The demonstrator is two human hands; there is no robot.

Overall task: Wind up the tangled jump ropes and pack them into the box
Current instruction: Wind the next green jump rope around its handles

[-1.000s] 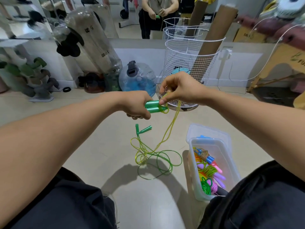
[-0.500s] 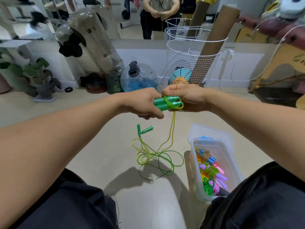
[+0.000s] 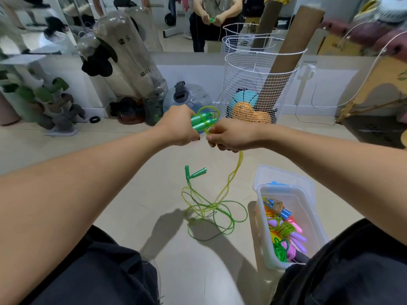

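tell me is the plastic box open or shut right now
Open. The clear plastic box on the floor has no lid on top, and wound jump ropes lie exposed inside it.

Bright, soft shadows, warped edges

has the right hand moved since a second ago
Yes. The right hand dropped from above the green handles to below and beside them, now lower against the wire basket, pulling the rope around the handles.
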